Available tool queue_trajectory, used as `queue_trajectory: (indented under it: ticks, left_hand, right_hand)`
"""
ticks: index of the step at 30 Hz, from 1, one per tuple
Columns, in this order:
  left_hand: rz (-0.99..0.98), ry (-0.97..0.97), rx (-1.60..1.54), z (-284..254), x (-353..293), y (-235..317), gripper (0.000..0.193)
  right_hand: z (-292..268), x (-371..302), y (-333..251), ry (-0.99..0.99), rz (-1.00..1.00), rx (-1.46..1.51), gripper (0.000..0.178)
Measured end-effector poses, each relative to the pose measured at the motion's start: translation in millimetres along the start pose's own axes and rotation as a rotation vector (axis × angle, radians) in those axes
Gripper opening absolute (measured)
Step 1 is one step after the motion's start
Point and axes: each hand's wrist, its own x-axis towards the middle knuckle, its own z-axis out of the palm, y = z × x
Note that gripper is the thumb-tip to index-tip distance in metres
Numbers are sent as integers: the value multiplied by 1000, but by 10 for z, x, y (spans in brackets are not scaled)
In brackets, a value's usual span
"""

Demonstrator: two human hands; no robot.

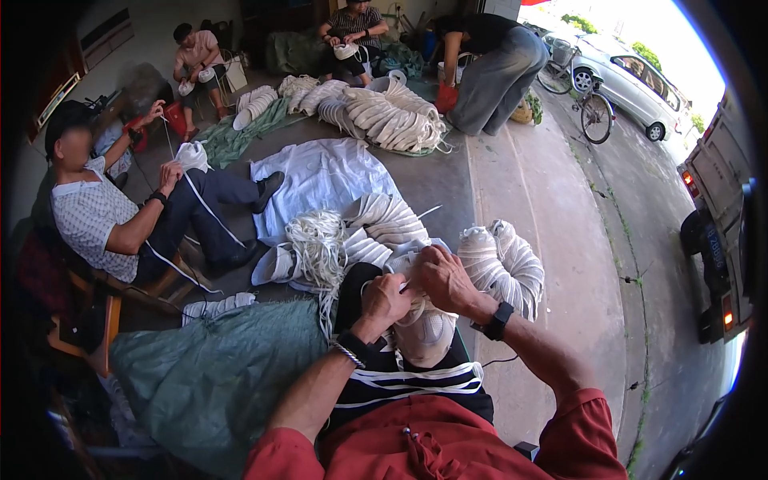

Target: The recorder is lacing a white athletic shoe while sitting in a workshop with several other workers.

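On my lap lies a white shoe (426, 334), toe toward me, both hands at its lacing area. My left hand (386, 304) is closed in a pinch at the shoe's left side; a pale bit shows at the fingertips, too small to name. Curled over the opposite side, my right hand (450, 282) grips the shoe, its fingertips partly hidden. White laces (424, 378) lie across the dark cloth on my lap. A tangled bundle of laces (314, 244) hangs left of my knee. Nested white shoes (501, 268) curve in a stack beyond my right hand, with another row (386, 220) ahead.
A green woven sheet (220, 376) lies at my left. A white sheet (324, 180) covers floor ahead. Nearby left, a seated co-worker (104, 200) pulls a lace through a shoe. More people and shoe piles (392, 116) are farther back. A truck (720, 216) stands right.
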Motion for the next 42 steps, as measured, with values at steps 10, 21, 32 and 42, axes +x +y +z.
queue_trajectory:
  ticks: [10, 21, 32, 42]
  left_hand:
    - [-85, 70, -340, -262, -209, -404, 18]
    - [-569, -401, -1162, -313, -772, -545, 10]
    - [-457, -224, -1367, -440, -1125, -469, 16]
    - [-77, -198, -535, -62, -625, 76, 13]
  right_hand:
    - [-319, 95, -158, 26, -196, 66, 14]
    - [152, 201, -656, 137, -310, 170, 13]
    - [58, 330, -1183, 117, -332, 694, 11]
    - [-589, 414, -827, -79, -8, 985, 22]
